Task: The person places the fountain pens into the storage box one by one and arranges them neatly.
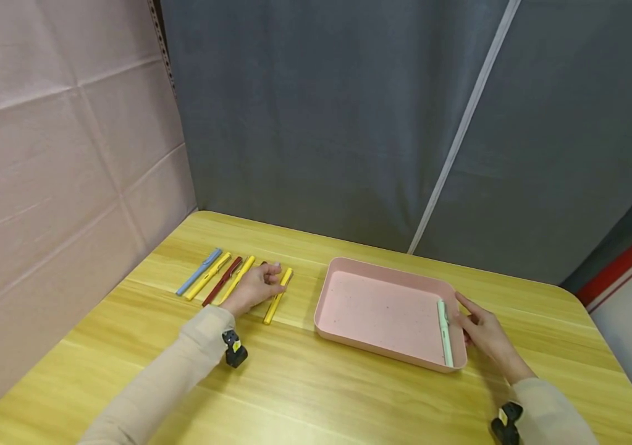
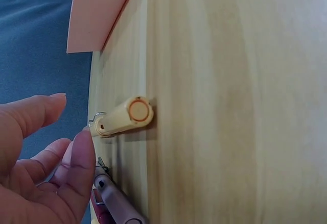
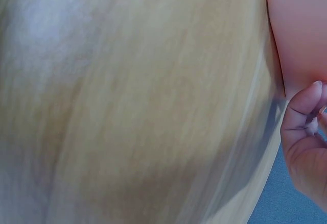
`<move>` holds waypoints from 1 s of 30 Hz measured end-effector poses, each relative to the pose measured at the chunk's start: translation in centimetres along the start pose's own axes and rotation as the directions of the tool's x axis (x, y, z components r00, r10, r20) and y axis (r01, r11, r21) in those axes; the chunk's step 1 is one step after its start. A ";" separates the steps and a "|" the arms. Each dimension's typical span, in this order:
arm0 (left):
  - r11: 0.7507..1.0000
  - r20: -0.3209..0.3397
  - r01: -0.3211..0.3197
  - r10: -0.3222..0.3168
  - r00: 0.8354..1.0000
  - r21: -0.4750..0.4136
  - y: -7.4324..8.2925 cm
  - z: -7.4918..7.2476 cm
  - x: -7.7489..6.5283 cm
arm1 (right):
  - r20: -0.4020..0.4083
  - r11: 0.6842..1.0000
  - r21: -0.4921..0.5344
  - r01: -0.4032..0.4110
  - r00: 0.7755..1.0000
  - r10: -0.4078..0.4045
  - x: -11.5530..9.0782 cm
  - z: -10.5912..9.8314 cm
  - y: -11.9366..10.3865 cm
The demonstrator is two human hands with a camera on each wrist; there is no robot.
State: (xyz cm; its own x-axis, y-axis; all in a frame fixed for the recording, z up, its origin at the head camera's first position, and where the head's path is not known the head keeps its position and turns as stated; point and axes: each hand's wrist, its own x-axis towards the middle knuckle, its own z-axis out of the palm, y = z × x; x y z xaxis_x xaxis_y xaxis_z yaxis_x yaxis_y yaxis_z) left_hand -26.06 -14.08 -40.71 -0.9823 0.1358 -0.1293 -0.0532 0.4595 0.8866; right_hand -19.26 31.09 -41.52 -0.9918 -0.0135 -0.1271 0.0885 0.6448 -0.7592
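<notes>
My left hand [image 1: 253, 288] hovers over a row of pens, thumb and fingers apart. Its fingertips are beside the clip end of the rightmost yellow pen [image 1: 273, 307]; whether they touch it cannot be told. In the left wrist view that yellow pen [image 2: 120, 119] lies end-on, with a greyish pen [image 2: 116, 198] behind it. A pen under the hand is mostly hidden in the head view. My right hand [image 1: 485, 334] grips the right rim of the pink tray [image 1: 388, 356]. A pale green pen [image 1: 445, 334] lies inside, along the tray's right wall.
Left of my left hand lie a blue pen [image 1: 199, 272], a yellow pen [image 1: 207, 277], a dark red pen [image 1: 222, 282] and another yellow pen [image 1: 238, 278]. A grey curtain [image 1: 316, 123] hangs behind the wooden table [image 1: 304, 395]; a pale sheet [image 1: 60, 185] covers the left side.
</notes>
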 end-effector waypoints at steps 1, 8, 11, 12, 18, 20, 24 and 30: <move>1.000 0.000 0.002 -0.002 1.000 0.001 -0.1 0.0 0.0 | -0.001 1.000 0.000 0.002 1.000 -0.002 0.0 0.0 0.0; 0.999 -0.006 0.017 -0.017 1.000 0.037 -0.3 0.1 0.1 | -0.004 1.000 0.007 0.008 1.000 -0.008 0.0 0.0 -0.1; 0.998 -0.015 0.021 -0.020 1.000 0.053 -0.3 0.2 0.1 | -0.004 1.000 0.004 0.008 1.000 -0.008 -0.1 0.0 -0.1; 0.998 -0.018 0.020 -0.019 1.000 0.063 -0.3 0.3 0.1 | -0.004 1.000 0.005 0.007 1.000 -0.007 -0.1 0.0 -0.1; 0.992 -0.037 0.020 -0.016 0.999 0.127 -0.1 0.4 0.0 | -0.002 1.000 0.006 0.002 1.000 -0.002 -0.1 0.0 -0.2; 0.992 -0.042 0.026 -0.020 0.999 0.128 -0.1 0.5 0.0 | -0.004 1.000 0.003 0.002 1.000 -0.002 -0.1 0.0 -0.2; 0.992 -0.046 0.028 -0.022 0.999 0.125 -0.2 0.6 0.1 | -0.007 1.000 0.006 0.008 1.000 -0.008 -0.1 0.0 -0.2; 0.980 -0.077 0.007 0.008 0.997 0.197 -0.3 1.0 0.3 | -0.003 1.000 -0.003 0.002 1.000 -0.002 -0.1 0.0 -0.1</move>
State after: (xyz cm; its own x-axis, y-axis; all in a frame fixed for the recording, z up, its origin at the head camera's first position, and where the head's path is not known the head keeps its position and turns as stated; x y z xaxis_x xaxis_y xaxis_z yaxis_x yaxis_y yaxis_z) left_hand -26.17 -13.31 -41.50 -0.9936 0.0716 -0.0877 -0.0239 0.6244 0.7807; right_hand -19.22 31.03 -41.39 -0.9922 -0.0130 -0.1238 0.0860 0.6471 -0.7575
